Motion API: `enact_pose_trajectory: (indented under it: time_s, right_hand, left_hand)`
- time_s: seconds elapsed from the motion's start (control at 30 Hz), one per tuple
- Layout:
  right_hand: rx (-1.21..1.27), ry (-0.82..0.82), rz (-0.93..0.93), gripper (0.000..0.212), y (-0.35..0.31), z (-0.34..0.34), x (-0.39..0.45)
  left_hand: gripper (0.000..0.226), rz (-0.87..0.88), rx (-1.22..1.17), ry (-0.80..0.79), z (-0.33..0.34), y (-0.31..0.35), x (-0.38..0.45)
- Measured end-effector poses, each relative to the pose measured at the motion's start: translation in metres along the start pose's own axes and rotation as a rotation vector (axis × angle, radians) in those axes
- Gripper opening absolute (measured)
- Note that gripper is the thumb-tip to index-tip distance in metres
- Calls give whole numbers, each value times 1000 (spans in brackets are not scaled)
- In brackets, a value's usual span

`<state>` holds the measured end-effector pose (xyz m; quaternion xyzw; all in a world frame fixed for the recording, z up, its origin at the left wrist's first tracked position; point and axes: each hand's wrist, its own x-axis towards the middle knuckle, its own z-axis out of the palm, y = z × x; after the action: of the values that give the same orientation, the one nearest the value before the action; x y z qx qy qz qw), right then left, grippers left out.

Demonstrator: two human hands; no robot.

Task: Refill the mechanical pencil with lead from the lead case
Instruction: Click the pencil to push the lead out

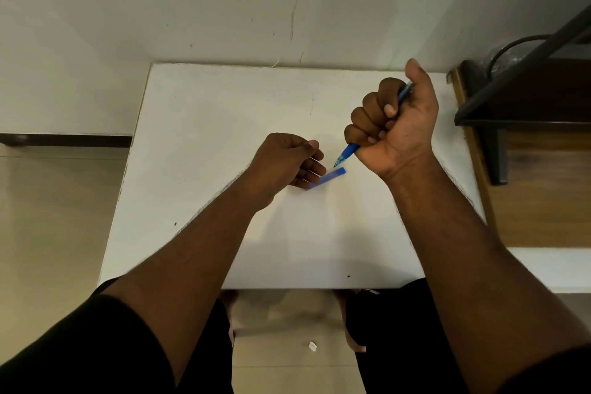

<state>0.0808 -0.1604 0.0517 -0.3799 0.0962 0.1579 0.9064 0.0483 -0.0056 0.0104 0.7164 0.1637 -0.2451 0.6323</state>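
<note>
My right hand (pixel 395 120) is closed in a fist around a blue mechanical pencil (pixel 347 152). The pencil's tip points down and left, and its top end pokes out by my thumb. My thumb is raised over that top end. A flat blue lead case (pixel 331 176) lies on the white table (pixel 198 144), just below the pencil tip. My left hand (pixel 287 163) rests on the table with its fingers curled, and its fingertips cover the case's left end. I cannot tell whether it grips the case. No loose lead is visible.
The table stands against a white wall. A dark shelf frame (pixel 518 99) and a wooden surface (pixel 543 189) sit to the right. My knees are under the table's front edge, and a small white scrap (pixel 312 346) lies on the floor.
</note>
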Motion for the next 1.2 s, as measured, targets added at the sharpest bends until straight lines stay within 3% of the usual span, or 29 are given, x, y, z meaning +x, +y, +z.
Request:
enact_pose_trajectory:
  time_s: [1.2]
  right_hand:
    - [15, -2, -18, 69, 0, -1, 0]
  left_hand:
    - [29, -9, 20, 11, 1, 0, 1]
